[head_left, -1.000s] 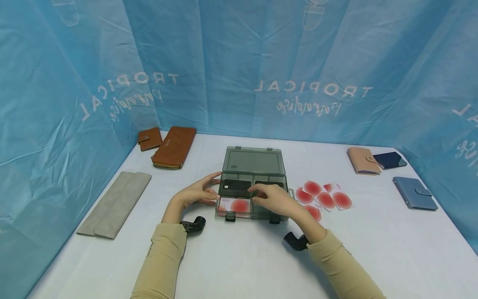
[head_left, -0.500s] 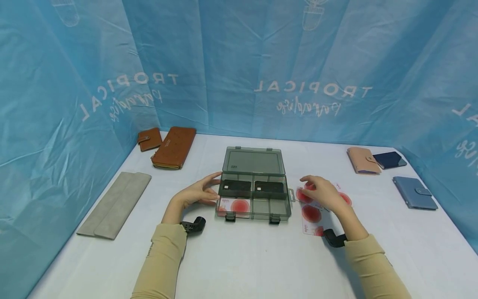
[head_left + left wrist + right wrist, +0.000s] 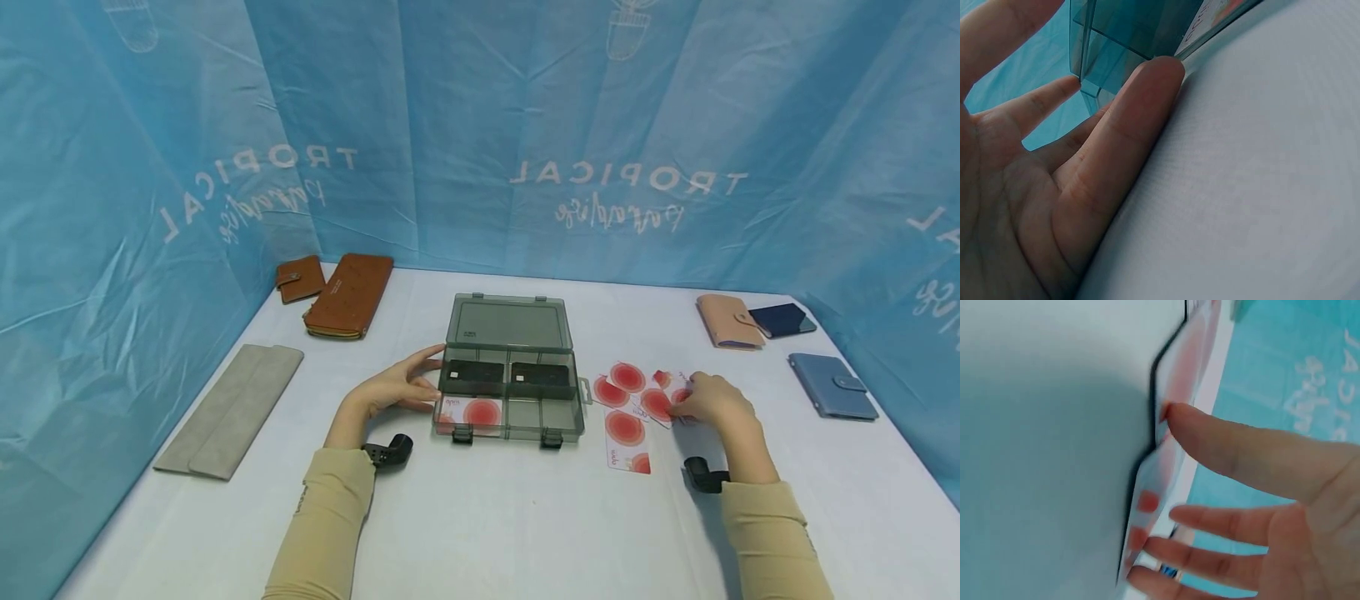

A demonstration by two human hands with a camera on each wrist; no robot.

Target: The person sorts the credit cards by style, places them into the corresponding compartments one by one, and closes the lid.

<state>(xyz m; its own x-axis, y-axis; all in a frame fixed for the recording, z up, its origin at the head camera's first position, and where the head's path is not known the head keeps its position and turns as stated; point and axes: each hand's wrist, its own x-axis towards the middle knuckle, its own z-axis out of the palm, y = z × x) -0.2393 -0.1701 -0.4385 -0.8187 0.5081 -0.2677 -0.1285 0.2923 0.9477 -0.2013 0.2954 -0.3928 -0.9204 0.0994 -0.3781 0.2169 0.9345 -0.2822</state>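
A clear smoky-green divided box (image 3: 558,413) stands with its lid (image 3: 513,323) raised at the back. Black chip cards (image 3: 477,376) lie in its two rear sections, and a white card with a red disc (image 3: 480,412) is in the front left one. My left hand (image 3: 392,388) rests against the box's left side, fingers extended; in the left wrist view the thumb (image 3: 1147,94) touches its lower edge. My right hand (image 3: 717,403) reaches down to the rightmost of several red-and-white cards (image 3: 626,428). In the right wrist view its thumb (image 3: 1210,434) touches a card, fingers spread apart.
Brown wallets (image 3: 350,296) and a long grey wallet (image 3: 231,410) lie on the left of the white table. At the right are a tan card holder (image 3: 727,321), a dark blue card holder (image 3: 780,320) and a blue wallet (image 3: 831,387). Blue curtains surround the table.
The right hand has gone from over the box to the cards on the right, moving across them to the rightmost ones. My left hand stays at the box's side.
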